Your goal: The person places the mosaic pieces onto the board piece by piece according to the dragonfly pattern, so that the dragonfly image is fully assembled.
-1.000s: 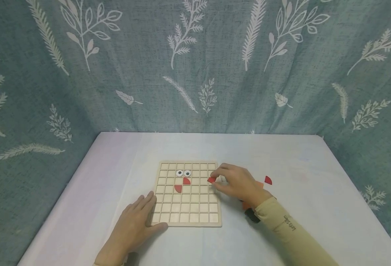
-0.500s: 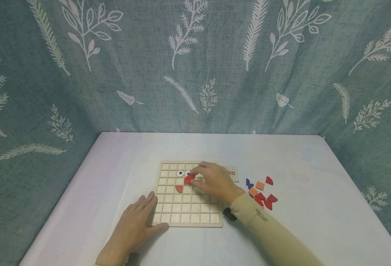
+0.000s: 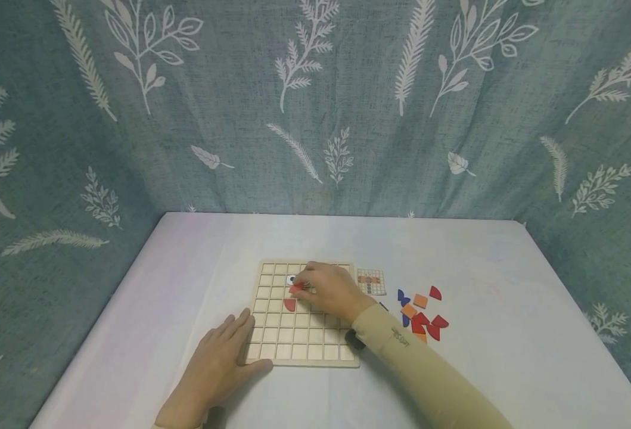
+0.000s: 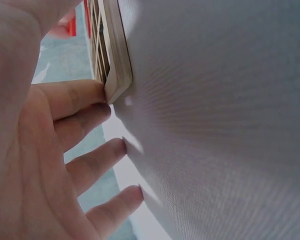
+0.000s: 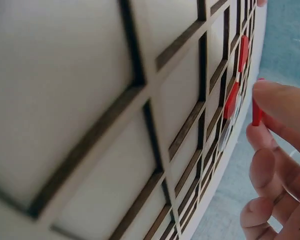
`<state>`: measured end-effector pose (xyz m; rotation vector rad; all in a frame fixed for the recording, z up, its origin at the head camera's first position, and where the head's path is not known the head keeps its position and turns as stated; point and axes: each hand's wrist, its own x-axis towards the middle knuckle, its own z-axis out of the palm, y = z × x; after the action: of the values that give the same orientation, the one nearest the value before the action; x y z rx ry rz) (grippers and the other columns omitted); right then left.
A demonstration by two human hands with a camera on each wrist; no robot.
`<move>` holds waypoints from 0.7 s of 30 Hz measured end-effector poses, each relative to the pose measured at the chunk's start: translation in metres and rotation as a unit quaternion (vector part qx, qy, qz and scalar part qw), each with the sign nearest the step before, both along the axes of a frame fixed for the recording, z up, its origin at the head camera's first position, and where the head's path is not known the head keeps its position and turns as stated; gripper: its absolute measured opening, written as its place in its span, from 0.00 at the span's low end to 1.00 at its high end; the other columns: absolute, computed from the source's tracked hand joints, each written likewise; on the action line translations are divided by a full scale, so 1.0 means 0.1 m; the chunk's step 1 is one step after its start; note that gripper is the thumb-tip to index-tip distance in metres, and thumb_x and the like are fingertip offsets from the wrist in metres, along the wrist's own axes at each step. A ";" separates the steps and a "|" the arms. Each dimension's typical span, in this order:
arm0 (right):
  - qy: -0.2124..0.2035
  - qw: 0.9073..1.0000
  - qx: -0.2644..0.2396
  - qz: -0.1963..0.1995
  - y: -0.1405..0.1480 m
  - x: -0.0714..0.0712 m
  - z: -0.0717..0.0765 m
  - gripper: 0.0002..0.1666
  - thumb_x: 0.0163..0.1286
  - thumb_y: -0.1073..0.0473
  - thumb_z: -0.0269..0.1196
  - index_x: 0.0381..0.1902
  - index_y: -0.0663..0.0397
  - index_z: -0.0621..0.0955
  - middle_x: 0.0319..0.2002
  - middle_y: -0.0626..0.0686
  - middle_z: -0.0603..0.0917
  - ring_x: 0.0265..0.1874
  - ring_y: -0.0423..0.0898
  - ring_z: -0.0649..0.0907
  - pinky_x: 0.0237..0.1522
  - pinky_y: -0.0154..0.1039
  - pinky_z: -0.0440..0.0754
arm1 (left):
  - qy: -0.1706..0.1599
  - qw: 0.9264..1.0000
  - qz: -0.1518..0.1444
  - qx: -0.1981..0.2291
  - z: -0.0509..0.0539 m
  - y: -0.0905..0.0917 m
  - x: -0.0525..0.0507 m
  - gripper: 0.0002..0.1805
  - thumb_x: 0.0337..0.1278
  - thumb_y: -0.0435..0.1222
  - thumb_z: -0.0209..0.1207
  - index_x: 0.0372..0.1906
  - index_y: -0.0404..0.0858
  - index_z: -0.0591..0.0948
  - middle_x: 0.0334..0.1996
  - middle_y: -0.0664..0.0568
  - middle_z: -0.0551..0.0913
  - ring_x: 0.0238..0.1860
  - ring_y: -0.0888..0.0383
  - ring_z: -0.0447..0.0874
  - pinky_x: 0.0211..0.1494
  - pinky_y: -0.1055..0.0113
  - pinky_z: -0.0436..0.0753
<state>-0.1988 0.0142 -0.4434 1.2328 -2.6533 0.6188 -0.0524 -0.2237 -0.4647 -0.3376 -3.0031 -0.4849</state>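
Note:
My right hand (image 3: pixel 330 289) pinches a red quarter-circle tile (image 5: pixel 256 111) between thumb and fingertip, just above the wooden grid board (image 3: pixel 315 353). Beneath it in the head view, one red quarter tile (image 3: pixel 289 305) lies in a square. A second red tile (image 5: pixel 231 101) sits in the grid in the right wrist view; the hand covers it from the head camera. One white eye tile (image 3: pixel 291 279) shows near the top, and the other is hidden behind the fingers. My left hand (image 3: pixel 213 363) lies with fingers extended at the board's lower left, touching its edge and corner.
A small pattern card (image 3: pixel 370 282) lies right of the board. Beyond it are scattered loose tiles: red quarter pieces (image 3: pixel 435 292), orange squares (image 3: pixel 420 301) and blue pieces (image 3: pixel 403 298). A patterned curtain (image 3: pixel 315 149) hangs behind the white table (image 3: pixel 481 262).
My right hand has carried the red tile leftward from the board's right edge to over the eye and red tiles. The card and loose tiles have come into view. The left hand stays put.

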 end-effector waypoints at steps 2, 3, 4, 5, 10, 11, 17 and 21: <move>-0.008 1.000 0.014 -0.003 -0.03 -0.01 0.00 0.12 0.70 0.48 0.68 0.46 0.45 0.89 0.41 0.44 0.86 0.36 0.39 0.83 0.37 0.34 0.84 | -0.001 1.000 0.000 0.001 0.00 0.00 0.00 0.50 0.54 0.65 0.65 0.71 0.32 0.72 0.72 0.42 0.70 0.71 0.35 0.67 0.70 0.37 0.68; -0.011 1.000 0.019 -0.003 -0.05 -0.01 -0.01 0.12 0.70 0.48 0.68 0.46 0.44 0.89 0.41 0.44 0.86 0.36 0.38 0.83 0.37 0.34 0.84 | -0.001 1.000 -0.001 0.002 0.01 0.00 0.00 0.50 0.54 0.65 0.65 0.71 0.32 0.72 0.72 0.41 0.70 0.71 0.35 0.67 0.70 0.37 0.69; -0.013 1.000 0.024 -0.004 -0.07 -0.02 -0.02 0.11 0.70 0.49 0.68 0.46 0.44 0.89 0.41 0.44 0.85 0.36 0.38 0.83 0.38 0.34 0.84 | -0.001 1.000 -0.001 0.003 0.01 0.00 0.00 0.50 0.54 0.65 0.65 0.71 0.32 0.72 0.72 0.42 0.70 0.71 0.35 0.67 0.70 0.37 0.68; -0.014 0.999 0.028 -0.006 -0.08 -0.02 -0.03 0.11 0.70 0.49 0.68 0.46 0.43 0.89 0.41 0.43 0.85 0.36 0.38 0.83 0.38 0.33 0.84 | -0.001 1.000 -0.001 0.004 0.01 0.00 0.00 0.50 0.54 0.65 0.65 0.71 0.32 0.72 0.72 0.42 0.70 0.71 0.35 0.67 0.69 0.37 0.69; -0.029 0.998 0.044 -0.017 -0.13 -0.03 -0.05 0.11 0.70 0.49 0.69 0.47 0.42 0.89 0.42 0.43 0.85 0.37 0.37 0.82 0.40 0.34 0.84 | 0.002 1.000 -0.002 0.008 -0.01 0.00 0.00 0.50 0.54 0.64 0.65 0.71 0.32 0.72 0.72 0.42 0.70 0.70 0.35 0.68 0.69 0.36 0.69; -0.032 0.998 0.046 -0.019 -0.14 -0.02 -0.05 0.11 0.70 0.49 0.68 0.48 0.42 0.89 0.42 0.43 0.85 0.37 0.37 0.82 0.40 0.35 0.84 | 0.002 1.000 -0.002 0.008 -0.01 0.00 0.01 0.50 0.54 0.64 0.65 0.71 0.32 0.72 0.72 0.42 0.70 0.70 0.35 0.68 0.69 0.36 0.69; -0.047 0.997 0.049 -0.022 -0.14 -0.01 -0.03 0.12 0.69 0.49 0.69 0.48 0.42 0.89 0.43 0.43 0.84 0.37 0.38 0.82 0.39 0.36 0.84 | -0.002 1.000 0.000 0.009 -0.01 0.00 0.01 0.50 0.55 0.64 0.65 0.71 0.32 0.72 0.73 0.42 0.69 0.71 0.35 0.67 0.69 0.35 0.68; -0.044 0.998 0.050 -0.023 -0.15 -0.01 -0.03 0.11 0.69 0.50 0.69 0.48 0.42 0.89 0.44 0.43 0.85 0.38 0.37 0.82 0.39 0.36 0.85 | -0.002 1.000 0.000 0.007 0.00 0.00 0.01 0.50 0.55 0.64 0.65 0.71 0.32 0.72 0.73 0.42 0.69 0.71 0.35 0.67 0.69 0.36 0.68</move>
<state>-0.1995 -0.0012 -0.4465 1.1918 -2.8084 0.5521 -0.0516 -0.2236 -0.4648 -0.3356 -3.0016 -0.5069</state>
